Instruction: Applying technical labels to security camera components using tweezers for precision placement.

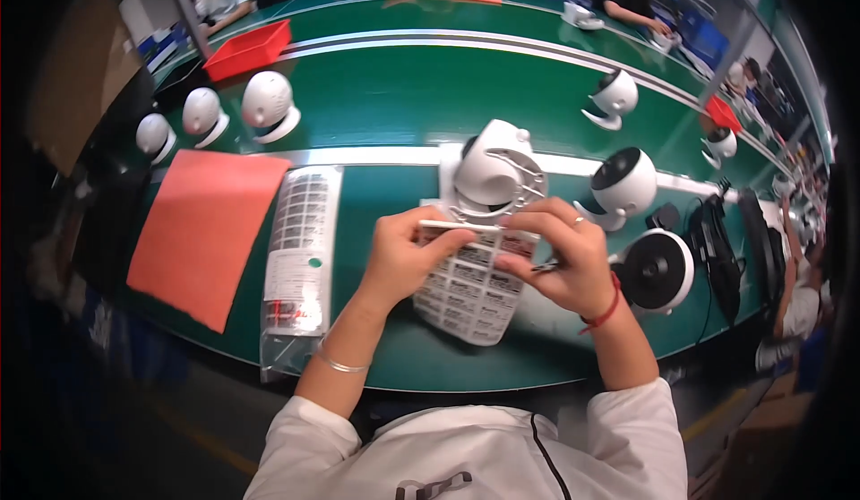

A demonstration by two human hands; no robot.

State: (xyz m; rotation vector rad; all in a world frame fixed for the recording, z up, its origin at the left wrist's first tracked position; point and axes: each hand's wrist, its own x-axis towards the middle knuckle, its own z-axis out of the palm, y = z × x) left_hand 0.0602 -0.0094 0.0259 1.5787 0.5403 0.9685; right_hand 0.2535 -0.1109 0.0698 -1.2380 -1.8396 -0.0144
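My left hand (405, 258) and my right hand (564, 262) together hold a white sheet of small printed labels (470, 294) above the green table (394, 106). The sheet's top edge is pinched between the fingers of both hands. A thin dark tool (545, 267) also sits in my right hand. Just beyond the sheet, a white round camera-like device (493, 173) lies on the table with its base plate facing me.
An orange mat (206, 231) and a plastic bag of label sheets (300, 258) lie to the left. Several white round devices (269, 104) stand around the table. A black round part (658, 271) and cables (717, 249) sit right. A red bin (249, 49) and seated people are across.
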